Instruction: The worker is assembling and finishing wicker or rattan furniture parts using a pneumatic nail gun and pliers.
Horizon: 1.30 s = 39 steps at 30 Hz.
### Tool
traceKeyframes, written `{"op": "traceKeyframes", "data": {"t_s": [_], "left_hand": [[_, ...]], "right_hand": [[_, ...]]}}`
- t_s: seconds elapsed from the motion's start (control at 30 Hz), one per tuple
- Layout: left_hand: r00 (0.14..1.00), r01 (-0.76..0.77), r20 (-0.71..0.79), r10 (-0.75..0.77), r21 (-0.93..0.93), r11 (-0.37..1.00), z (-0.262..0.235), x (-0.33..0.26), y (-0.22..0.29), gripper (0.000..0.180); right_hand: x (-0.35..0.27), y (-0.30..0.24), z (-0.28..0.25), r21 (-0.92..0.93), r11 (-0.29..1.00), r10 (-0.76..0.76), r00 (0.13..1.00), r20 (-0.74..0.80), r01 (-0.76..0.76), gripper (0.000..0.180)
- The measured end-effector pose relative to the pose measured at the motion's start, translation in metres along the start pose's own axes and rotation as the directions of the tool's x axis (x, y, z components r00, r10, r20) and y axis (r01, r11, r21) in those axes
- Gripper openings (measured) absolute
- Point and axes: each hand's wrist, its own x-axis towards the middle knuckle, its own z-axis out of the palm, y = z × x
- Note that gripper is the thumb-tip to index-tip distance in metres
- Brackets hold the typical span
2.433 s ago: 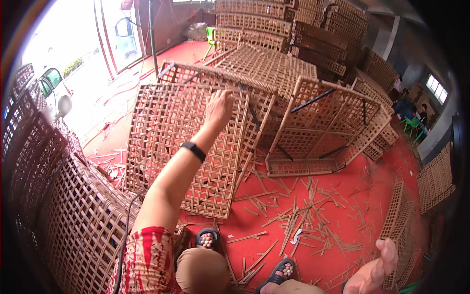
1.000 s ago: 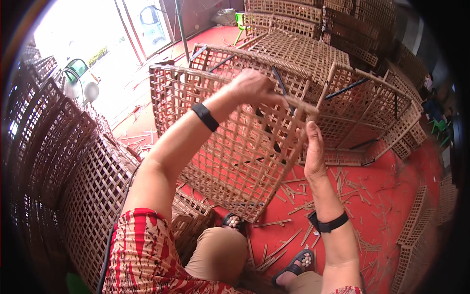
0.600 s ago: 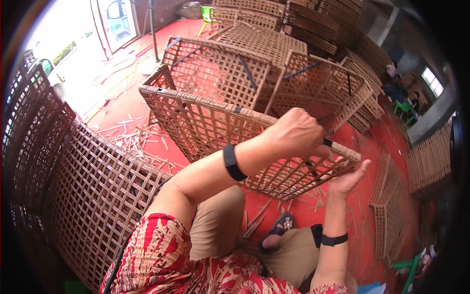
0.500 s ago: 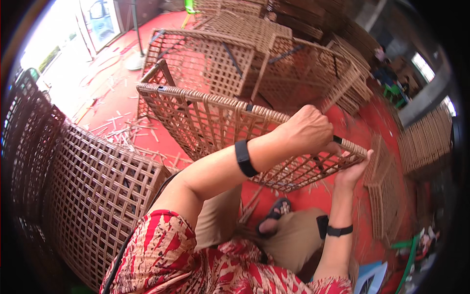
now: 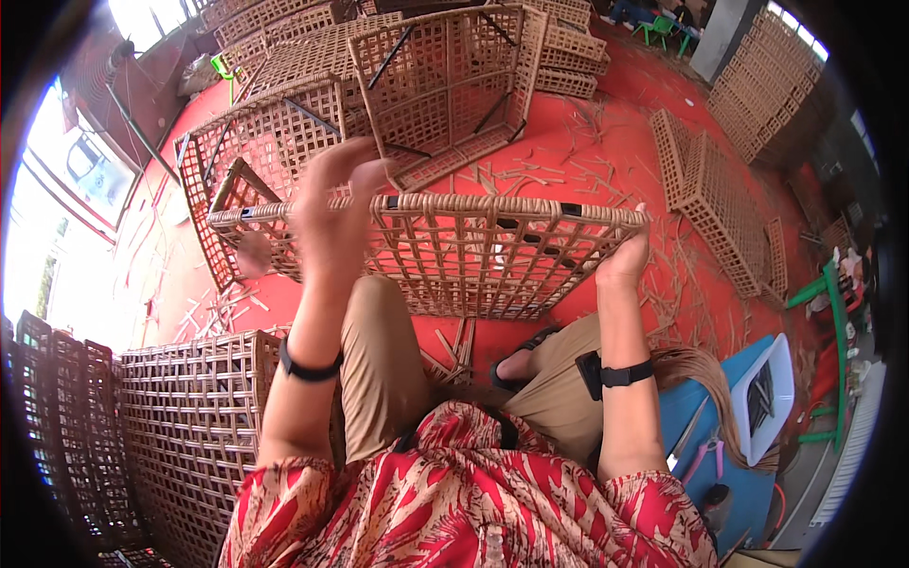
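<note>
A shallow woven rattan panel (image 5: pixel 445 256) with an open lattice and a wrapped rim stands in front of my knees, rim side up. Its right end rests in my right hand (image 5: pixel 627 256), with the palm against the corner and the fingers mostly hidden behind it. My left hand (image 5: pixel 331 213) is at the rim on the left part of the panel, smeared by motion. Whether it touches the rim, I cannot tell. Short black pieces show along the rim and in the lattice.
More rattan panels (image 5: pixel 454 85) are stacked ahead, with others at the right (image 5: pixel 715 208) and close by my left leg (image 5: pixel 194 407). Cut strips (image 5: pixel 525 175) litter the red floor. A blue surface (image 5: pixel 701 445) at my right holds a white tray (image 5: pixel 778 364), tools and long strands (image 5: pixel 701 379).
My left hand has moved from the panel's right end across to its left part. The panel sits more level and further left in view. The view has shifted too.
</note>
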Motion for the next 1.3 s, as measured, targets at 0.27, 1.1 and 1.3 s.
{"op": "traceKeyframes", "data": {"t_s": [0.27, 1.1, 1.3], "left_hand": [[0.665, 0.596, -0.476, -0.575, -0.124, 0.793, -0.109, -0.07, -0.13, 0.061], [0.839, 0.233, -0.249, -0.484, -0.64, 0.732, -0.051, 0.05, -0.094, 0.031], [0.899, 0.302, -0.054, -0.435, -0.643, 0.704, -0.002, 0.14, -0.081, 0.047]], "right_hand": [[-0.025, -0.004, -0.014, -0.032, 0.998, 0.05, 0.994, 0.093, -0.048, 0.028], [-0.077, -0.048, -0.173, 0.073, 0.996, -0.042, 0.999, 0.018, 0.041, 0.032], [-0.124, -0.061, -0.178, 0.116, 0.991, 0.065, 0.996, 0.067, -0.072, 0.035]]}}
